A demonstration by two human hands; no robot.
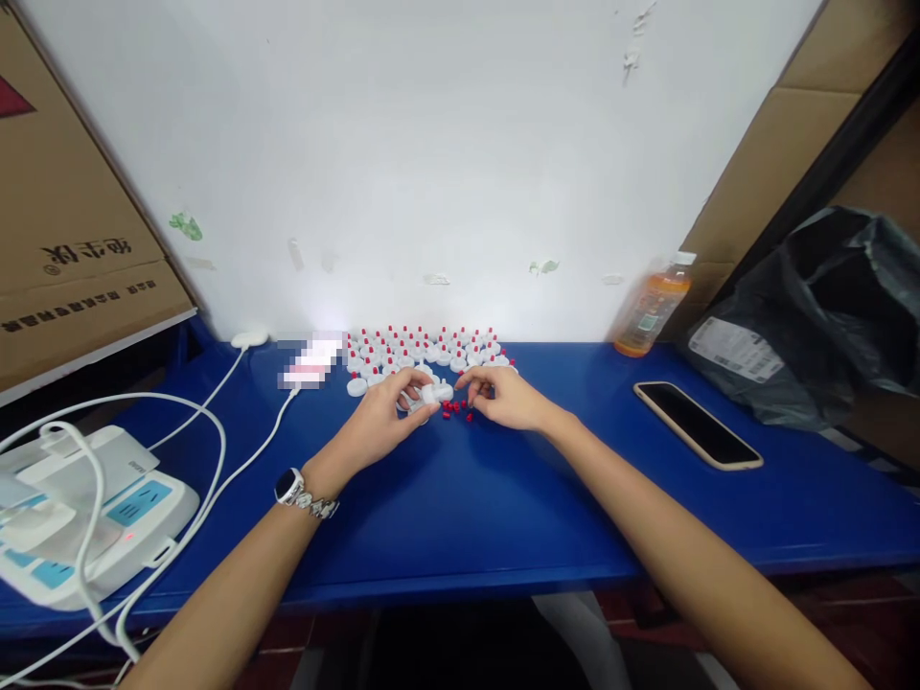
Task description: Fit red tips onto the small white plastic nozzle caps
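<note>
Looks like a makeshift work corner, can't tell if home or small workshop. Blue table (495, 517) right up against a scuffed white wall (467, 144), cardboard (79, 182) standing either side, chunky power strip (154, 513), rows of little red-tipped white pieces (458, 363), plus a phone (697, 425) and drink bottle (651, 311).

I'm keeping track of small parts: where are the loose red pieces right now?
In the head view, the loose red pieces lie near the middle on the blue table, between the left hand and the right hand, closer to the right.
</note>
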